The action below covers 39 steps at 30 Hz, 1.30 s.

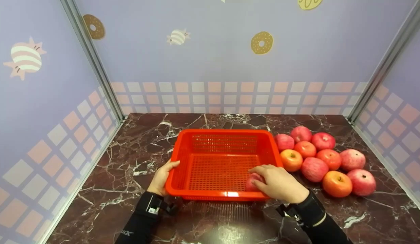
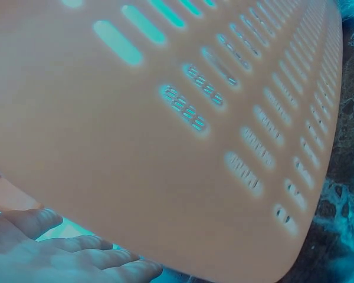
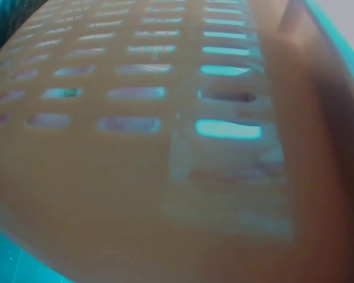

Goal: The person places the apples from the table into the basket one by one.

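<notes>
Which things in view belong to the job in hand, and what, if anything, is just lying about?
In the job:
red basket, held by the left hand
red fruit inside it, gripped by the right hand
fruit pile beside the basket, probably

Not in it (nothing loose):
marbled tabletop
patterned walls
worn wrist devices

Bright, even light is washing over the head view, glaring white off the table (image 1: 230,232) and glinting along the front of the basket (image 1: 203,193). Both wrist views are running dimmer under a heavy cyan-tan cast; on the right, pale light is glowing through slots (image 3: 228,129) while the foreground is looking soft.
</notes>
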Each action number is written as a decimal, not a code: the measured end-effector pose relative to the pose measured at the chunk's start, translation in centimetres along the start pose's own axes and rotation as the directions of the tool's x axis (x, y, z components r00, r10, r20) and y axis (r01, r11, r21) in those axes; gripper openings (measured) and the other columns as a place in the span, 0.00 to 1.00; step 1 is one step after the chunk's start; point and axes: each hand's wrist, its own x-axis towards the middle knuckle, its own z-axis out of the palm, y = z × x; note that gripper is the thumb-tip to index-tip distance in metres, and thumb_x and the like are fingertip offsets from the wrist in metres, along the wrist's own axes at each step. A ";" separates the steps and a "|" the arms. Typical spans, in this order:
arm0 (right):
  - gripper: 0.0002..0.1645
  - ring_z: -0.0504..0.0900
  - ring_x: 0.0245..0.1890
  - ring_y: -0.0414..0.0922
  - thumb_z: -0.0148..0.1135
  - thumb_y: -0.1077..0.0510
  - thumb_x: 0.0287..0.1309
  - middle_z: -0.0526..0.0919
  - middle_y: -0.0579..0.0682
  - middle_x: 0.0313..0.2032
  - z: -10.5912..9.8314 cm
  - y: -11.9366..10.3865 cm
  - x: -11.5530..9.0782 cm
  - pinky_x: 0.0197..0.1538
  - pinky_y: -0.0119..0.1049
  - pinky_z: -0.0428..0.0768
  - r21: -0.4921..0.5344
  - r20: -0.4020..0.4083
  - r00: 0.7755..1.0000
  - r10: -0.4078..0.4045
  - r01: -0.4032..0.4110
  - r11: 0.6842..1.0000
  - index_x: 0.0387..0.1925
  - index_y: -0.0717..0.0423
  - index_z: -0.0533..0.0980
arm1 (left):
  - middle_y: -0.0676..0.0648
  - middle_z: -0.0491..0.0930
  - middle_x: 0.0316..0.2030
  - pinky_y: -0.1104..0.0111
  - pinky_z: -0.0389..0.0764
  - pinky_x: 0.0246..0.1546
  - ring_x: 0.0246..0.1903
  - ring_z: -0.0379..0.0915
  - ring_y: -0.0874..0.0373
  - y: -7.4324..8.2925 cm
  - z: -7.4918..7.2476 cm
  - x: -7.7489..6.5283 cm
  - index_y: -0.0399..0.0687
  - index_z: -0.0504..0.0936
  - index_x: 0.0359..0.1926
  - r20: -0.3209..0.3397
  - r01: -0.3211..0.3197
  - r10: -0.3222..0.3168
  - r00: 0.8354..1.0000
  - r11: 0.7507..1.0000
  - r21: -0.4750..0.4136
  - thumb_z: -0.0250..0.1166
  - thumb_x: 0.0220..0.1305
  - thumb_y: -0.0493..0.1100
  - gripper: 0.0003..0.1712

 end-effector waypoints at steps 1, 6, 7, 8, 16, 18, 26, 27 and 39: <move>0.18 0.85 0.45 0.48 0.66 0.49 0.65 0.88 0.47 0.43 0.0 0.0 0.0 0.52 0.48 0.85 0.006 -0.001 1.000 0.005 -0.005 1.000 0.53 0.49 0.84 | 0.48 0.82 0.50 0.59 0.85 0.54 0.48 0.83 0.54 0.0 0.0 0.0 0.46 0.48 0.76 0.004 0.000 0.000 1.000 1.000 -0.003 0.36 0.81 0.41 0.26; 0.18 0.85 0.46 0.47 0.65 0.48 0.66 0.88 0.47 0.45 -0.1 0.1 0.0 0.53 0.48 0.85 0.029 -0.007 1.000 0.014 -0.014 0.999 0.54 0.49 0.83 | 0.48 0.82 0.50 0.59 0.85 0.54 0.48 0.83 0.54 0.0 -0.1 0.0 0.46 0.48 0.76 0.018 0.001 0.000 1.000 1.000 -0.006 0.36 0.82 0.41 0.26; 0.18 0.85 0.47 0.47 0.65 0.48 0.66 0.88 0.48 0.45 -0.2 0.1 0.0 0.53 0.48 0.85 0.030 -0.008 1.000 0.011 -0.010 0.999 0.54 0.49 0.83 | 0.48 0.82 0.50 0.59 0.85 0.54 0.48 0.83 0.54 0.0 -0.1 0.0 0.46 0.47 0.76 0.018 0.001 -0.001 1.000 1.000 -0.004 0.36 0.82 0.41 0.27; 0.18 0.85 0.47 0.47 0.65 0.48 0.67 0.88 0.48 0.45 -0.2 0.1 0.0 0.53 0.48 0.85 0.032 -0.011 1.000 0.007 -0.007 0.999 0.54 0.50 0.83 | 0.48 0.81 0.50 0.59 0.85 0.55 0.48 0.83 0.54 0.0 -0.1 0.0 0.46 0.46 0.77 0.018 0.000 0.000 1.000 1.000 -0.002 0.36 0.82 0.41 0.27; 0.17 0.85 0.47 0.47 0.65 0.49 0.67 0.88 0.50 0.46 -0.4 0.1 0.1 0.53 0.48 0.84 0.044 -0.029 1.000 -0.010 0.011 0.999 0.53 0.51 0.83 | 0.48 0.81 0.50 0.59 0.85 0.55 0.49 0.83 0.54 0.1 0.0 -0.1 0.46 0.47 0.77 0.007 0.003 -0.003 1.000 1.000 0.010 0.36 0.82 0.42 0.28; 0.17 0.85 0.47 0.48 0.65 0.50 0.67 0.88 0.50 0.46 -0.3 0.2 0.1 0.54 0.48 0.84 0.044 -0.037 0.999 -0.017 0.018 0.999 0.53 0.51 0.83 | 0.48 0.81 0.50 0.59 0.85 0.55 0.48 0.83 0.55 0.1 0.0 -0.1 0.45 0.47 0.77 0.000 0.001 -0.001 1.000 1.000 0.018 0.37 0.81 0.42 0.28; 0.15 0.83 0.45 0.45 0.64 0.51 0.67 0.88 0.48 0.45 -0.5 0.2 0.1 0.51 0.46 0.84 0.047 -0.049 0.999 -0.022 0.024 0.999 0.52 0.51 0.83 | 0.49 0.81 0.50 0.59 0.85 0.54 0.48 0.83 0.55 0.1 0.1 -0.2 0.44 0.44 0.79 -0.016 0.005 -0.004 1.000 0.999 0.041 0.37 0.81 0.42 0.30; 0.15 0.83 0.44 0.44 0.64 0.51 0.67 0.87 0.48 0.44 -0.5 0.2 0.1 0.50 0.46 0.84 0.048 -0.052 0.998 -0.021 0.024 0.999 0.52 0.51 0.83 | 0.49 0.81 0.50 0.59 0.85 0.55 0.48 0.83 0.55 0.1 0.1 -0.2 0.44 0.44 0.79 -0.018 0.005 -0.005 1.000 0.999 0.040 0.37 0.81 0.42 0.30; 0.17 0.84 0.51 0.48 0.66 0.48 0.67 0.86 0.49 0.49 -1.5 0.4 -0.2 0.57 0.48 0.84 0.061 -0.071 0.997 0.015 -0.010 0.998 0.53 0.50 0.82 | 0.50 0.81 0.49 0.61 0.85 0.54 0.47 0.83 0.56 0.1 0.1 -0.1 0.45 0.41 0.81 -0.025 0.002 -0.001 1.000 1.000 0.030 0.36 0.81 0.41 0.33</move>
